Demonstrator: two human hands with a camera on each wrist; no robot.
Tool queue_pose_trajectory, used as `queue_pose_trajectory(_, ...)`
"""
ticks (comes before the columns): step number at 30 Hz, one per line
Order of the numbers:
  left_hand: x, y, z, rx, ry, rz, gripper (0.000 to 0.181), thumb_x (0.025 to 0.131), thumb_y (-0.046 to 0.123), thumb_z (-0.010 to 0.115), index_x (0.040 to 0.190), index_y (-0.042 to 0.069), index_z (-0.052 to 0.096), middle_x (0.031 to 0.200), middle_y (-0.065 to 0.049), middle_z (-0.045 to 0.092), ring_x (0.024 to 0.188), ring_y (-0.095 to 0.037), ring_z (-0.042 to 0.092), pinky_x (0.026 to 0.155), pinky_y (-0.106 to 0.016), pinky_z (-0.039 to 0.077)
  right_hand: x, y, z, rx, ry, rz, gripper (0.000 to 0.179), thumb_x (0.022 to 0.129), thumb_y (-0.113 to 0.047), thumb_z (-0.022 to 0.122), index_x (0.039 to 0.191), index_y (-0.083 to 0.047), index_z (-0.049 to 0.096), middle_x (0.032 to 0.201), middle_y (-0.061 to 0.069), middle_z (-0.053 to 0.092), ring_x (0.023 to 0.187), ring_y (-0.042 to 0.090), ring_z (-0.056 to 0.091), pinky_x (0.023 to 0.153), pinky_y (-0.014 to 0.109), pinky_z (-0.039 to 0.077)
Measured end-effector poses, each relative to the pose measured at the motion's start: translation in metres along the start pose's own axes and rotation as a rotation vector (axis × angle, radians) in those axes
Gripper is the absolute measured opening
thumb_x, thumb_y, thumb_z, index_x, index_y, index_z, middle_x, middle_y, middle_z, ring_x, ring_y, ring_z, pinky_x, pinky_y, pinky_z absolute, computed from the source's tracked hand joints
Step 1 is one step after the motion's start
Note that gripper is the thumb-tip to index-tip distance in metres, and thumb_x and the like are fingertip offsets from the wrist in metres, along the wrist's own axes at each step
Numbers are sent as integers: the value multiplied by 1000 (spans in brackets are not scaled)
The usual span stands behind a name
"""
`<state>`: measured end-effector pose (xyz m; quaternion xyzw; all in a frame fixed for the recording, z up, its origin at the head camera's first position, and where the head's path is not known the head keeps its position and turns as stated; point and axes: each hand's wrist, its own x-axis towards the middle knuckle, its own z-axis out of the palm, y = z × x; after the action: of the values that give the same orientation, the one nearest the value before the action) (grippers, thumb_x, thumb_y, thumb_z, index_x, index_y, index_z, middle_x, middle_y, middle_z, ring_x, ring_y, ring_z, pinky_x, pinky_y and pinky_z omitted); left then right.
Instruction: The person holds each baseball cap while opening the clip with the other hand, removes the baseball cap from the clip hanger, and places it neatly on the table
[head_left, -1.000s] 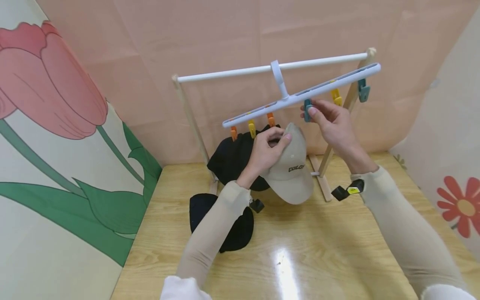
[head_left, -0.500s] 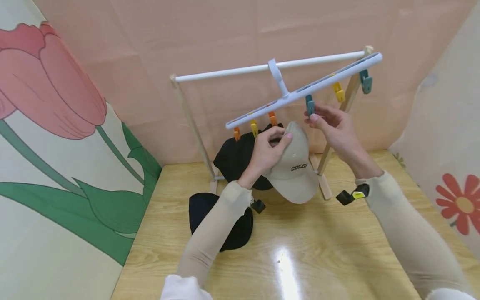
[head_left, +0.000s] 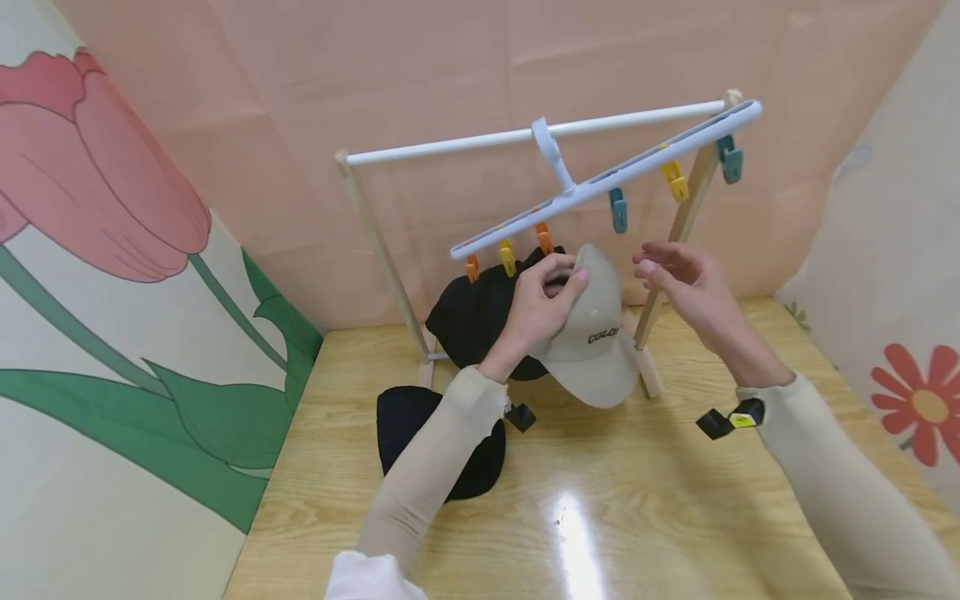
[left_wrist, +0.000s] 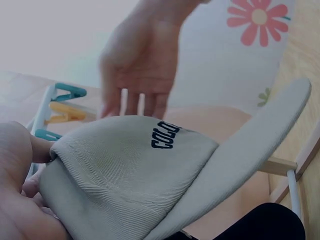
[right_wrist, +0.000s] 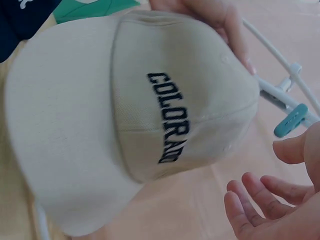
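Note:
My left hand pinches the crown edge of a beige baseball cap, its brim pointing down. Dark COLORADO lettering shows on the cap in the right wrist view. My right hand is held off to the right of the cap, fingers loosely bent with nothing in them. A teal clip hangs from the pale hanger just up and left of that hand. Behind my left hand a black cap hangs below orange clips and a yellow clip.
The hanger hooks over the white rod of a wooden stand and tilts up to the right. Another yellow clip and teal clip hang at its right. A second black cap lies on the wooden table under my left forearm.
My right hand has let go of the teal clip and drawn down and to the right. The hanger's right end has risen. My left hand keeps its hold on the beige cap.

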<state>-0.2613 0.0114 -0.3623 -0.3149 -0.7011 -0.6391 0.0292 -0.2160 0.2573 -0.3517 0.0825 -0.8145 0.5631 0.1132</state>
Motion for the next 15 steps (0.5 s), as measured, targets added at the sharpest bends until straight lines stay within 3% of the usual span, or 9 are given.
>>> queue_pose_trajectory(6,-4,2,4,-45,-18,-25,20,108,16,66,122,2,68,114,-18,77,93,-12,76,88,-26,62,-17,21,-9,-64,-29,71,59,111,-36,57,156,1,48,134,-12,67,110,-6,65,91,11,53)
queue_pose_trajectory(9,-5,3,4,-44,-18,-26,20,107,15,65,122,2,68,114,-18,76,94,-8,74,90,-25,61,-25,33,-11,-98,-37,96,60,112,-38,56,156,2,48,138,-4,67,107,-8,65,88,11,54)
queue_pose_trajectory(12,-5,3,4,-47,-17,-18,20,107,14,65,121,0,67,114,-20,76,94,-7,73,90,-25,61,-32,45,-12,-118,-33,126,62,112,-39,56,156,3,47,145,14,64,104,-9,65,87,11,54)
queue_pose_trajectory(15,-5,3,4,-55,-10,-9,16,107,12,64,118,0,66,111,-21,76,90,-7,74,87,-25,62,-37,56,-13,-100,-14,140,61,112,-38,56,155,4,47,143,14,63,102,-10,66,87,10,54)
